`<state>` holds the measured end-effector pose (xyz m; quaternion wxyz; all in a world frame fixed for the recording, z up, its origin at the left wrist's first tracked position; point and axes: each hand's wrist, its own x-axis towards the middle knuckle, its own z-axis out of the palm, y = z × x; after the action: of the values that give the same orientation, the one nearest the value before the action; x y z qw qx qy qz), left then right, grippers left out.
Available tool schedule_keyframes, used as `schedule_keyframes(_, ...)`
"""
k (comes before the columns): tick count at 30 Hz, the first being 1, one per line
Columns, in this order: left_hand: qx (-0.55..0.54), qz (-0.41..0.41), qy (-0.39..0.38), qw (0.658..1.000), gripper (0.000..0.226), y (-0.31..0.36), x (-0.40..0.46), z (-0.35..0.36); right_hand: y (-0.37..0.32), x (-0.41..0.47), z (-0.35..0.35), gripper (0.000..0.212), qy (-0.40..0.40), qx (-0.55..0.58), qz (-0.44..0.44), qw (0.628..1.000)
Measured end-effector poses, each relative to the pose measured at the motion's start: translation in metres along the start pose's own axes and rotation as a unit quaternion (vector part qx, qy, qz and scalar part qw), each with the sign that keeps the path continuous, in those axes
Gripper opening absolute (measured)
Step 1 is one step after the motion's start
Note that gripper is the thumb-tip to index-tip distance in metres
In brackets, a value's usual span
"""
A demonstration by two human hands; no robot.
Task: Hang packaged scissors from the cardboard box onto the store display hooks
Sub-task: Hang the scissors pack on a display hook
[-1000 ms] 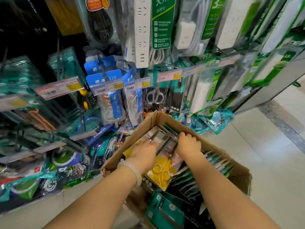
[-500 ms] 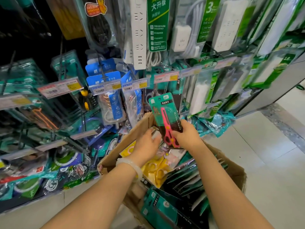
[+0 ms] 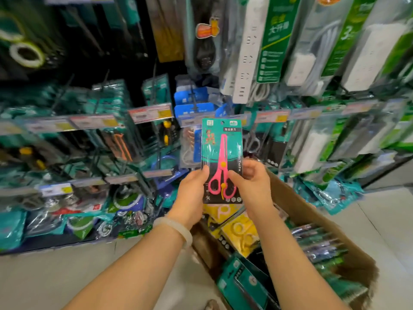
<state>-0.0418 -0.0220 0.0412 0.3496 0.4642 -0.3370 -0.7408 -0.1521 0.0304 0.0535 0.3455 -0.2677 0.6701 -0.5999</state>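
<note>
The packaged scissors stand upright in front of the display hooks, above the near end of the cardboard box. The pack is a teal card darkening to black at the foot, under a clear glossy blister, with a punched hole at the top edge, a small cartoon figure at upper left and a dark label strip. Inside lie pink scissors, blades up, loops down, with a yellow pivot and a yellow clip between the loops. The left hand grips the pack's left edge, thumb on the front; the right hand pinches the right edge, fingers curled. Both hands hide the pack's lower sides. The shelf goods behind are blurred, and their price tags cannot be read. The box is cut off at the lower edge, holding yellow packs and teal ones.
</note>
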Motion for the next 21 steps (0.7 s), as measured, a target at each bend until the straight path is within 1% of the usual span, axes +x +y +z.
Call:
schedule_keyframes(2, -0.025, 0.009, 0.012, 1.000, 0.027, 0.007, -0.005, -0.015, -0.005, -0.007, 0.017, 0.027, -0.009, 0.000, -0.028, 1.000)
schedule_keyframes(4, -0.059, -0.001, 0.023, 0.998, 0.032, 0.015, -0.010, -0.033, -0.009, -0.015, 0.036, 0.028, -0.039, 0.028, -0.022, 0.999)
schedule_keyframes(7, -0.093, -0.001, 0.045, 0.995, 0.035, 0.028, -0.023, -0.066, -0.014, -0.030, 0.068, 0.025, -0.105, 0.059, 0.004, 0.993)
schedule_keyframes(10, -0.135, 0.017, 0.035, 0.990, 0.045, 0.047, -0.039, -0.104, -0.019, -0.051, 0.103, 0.018, -0.174, 0.068, 0.000, 0.982)
schedule_keyframes(14, -0.168, 0.043, 0.029, 0.984, 0.047, 0.072, -0.061, -0.166, -0.026, -0.085, 0.153, 0.015, -0.265, 0.078, 0.000, 0.961)
schedule_keyframes(16, -0.161, 0.051, 0.031, 0.985, 0.046, 0.082, -0.074, -0.198, -0.030, -0.103, 0.180, 0.017, -0.299, 0.075, 0.006, 0.951)
schedule_keyframes(18, -0.150, 0.061, 0.073, 0.984, 0.040, 0.091, -0.088, -0.229, -0.031, -0.120, 0.206, 0.016, -0.306, 0.093, 0.023, 0.947)
schedule_keyframes(19, -0.146, 0.072, 0.106, 0.981, 0.038, 0.095, -0.093, -0.247, -0.031, -0.128, 0.219, 0.014, -0.302, 0.105, 0.033, 0.947)
schedule_keyframes(20, -0.143, 0.090, 0.140, 0.976, 0.039, 0.098, -0.099, -0.264, -0.031, -0.136, 0.231, 0.012, -0.298, 0.112, 0.041, 0.947)
schedule_keyframes(21, -0.138, 0.112, 0.163, 0.971, 0.045, 0.101, -0.104, -0.283, -0.031, -0.143, 0.242, 0.010, -0.291, 0.113, 0.045, 0.949)
